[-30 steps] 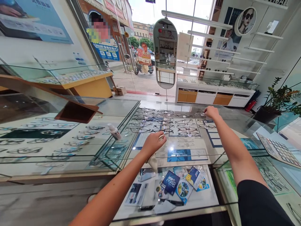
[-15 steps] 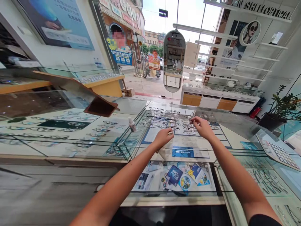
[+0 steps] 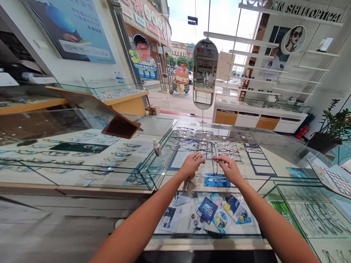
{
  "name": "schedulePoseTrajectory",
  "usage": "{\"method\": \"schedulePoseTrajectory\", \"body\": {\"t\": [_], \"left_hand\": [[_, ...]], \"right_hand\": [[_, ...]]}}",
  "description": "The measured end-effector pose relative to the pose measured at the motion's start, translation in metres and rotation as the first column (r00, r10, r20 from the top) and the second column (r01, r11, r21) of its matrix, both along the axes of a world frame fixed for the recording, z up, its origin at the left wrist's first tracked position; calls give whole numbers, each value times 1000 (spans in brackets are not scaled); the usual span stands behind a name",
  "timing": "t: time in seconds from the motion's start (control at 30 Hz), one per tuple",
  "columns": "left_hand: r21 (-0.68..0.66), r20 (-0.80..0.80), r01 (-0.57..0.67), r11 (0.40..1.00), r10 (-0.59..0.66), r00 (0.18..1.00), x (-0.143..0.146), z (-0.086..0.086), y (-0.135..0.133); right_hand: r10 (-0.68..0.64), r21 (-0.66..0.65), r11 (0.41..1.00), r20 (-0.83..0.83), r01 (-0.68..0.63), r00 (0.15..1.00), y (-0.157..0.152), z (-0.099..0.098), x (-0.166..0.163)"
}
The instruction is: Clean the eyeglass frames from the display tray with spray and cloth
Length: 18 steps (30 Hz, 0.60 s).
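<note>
My right hand [image 3: 229,169] pinches a pair of eyeglasses [image 3: 215,168], turned on end above the glass counter. A crumpled grey-beige cloth [image 3: 189,183] hangs from my left hand [image 3: 191,166], whose fingers are closed around it. The two hands are close together, with the eyeglasses between them; whether the cloth touches the glasses I cannot tell. Just beyond my hands, several other eyeglasses [image 3: 186,137] lie in rows on the counter top.
A small white spray bottle [image 3: 157,148] stands left of the rows. An oval mirror [image 3: 205,75] rises behind the counter. Leaflets and discs [image 3: 207,210] show below the glass nearer me. A brown angled stand [image 3: 120,126] is at left, a potted plant [image 3: 326,129] at right.
My right hand has lifted a pair of eyeglasses from the rows and drawn it back toward me, beside my left hand. More of the cloth in my left hand now shows.
</note>
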<state>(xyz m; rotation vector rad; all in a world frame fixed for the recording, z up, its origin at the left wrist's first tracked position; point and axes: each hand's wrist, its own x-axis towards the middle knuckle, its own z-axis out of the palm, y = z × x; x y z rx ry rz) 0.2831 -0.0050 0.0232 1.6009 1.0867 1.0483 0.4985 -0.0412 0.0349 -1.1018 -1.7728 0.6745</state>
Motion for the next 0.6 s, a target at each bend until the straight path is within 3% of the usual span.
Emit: {"method": "schedulePoseTrajectory", "body": {"t": [0.23, 0.4, 0.6], "left_hand": [[27, 124, 64, 998, -67, 990, 9, -1, -8], [44, 117, 113, 993, -117, 986, 10, 0, -10], [2, 128, 40, 999, -40, 991, 10, 6, -15]], "right_hand": [[63, -135, 987, -147, -83, 987, -7, 4, -4], [66, -183, 976, -253, -115, 965, -13, 10, -6], [40, -228, 966, -345, -124, 938, -13, 13, -6]]}}
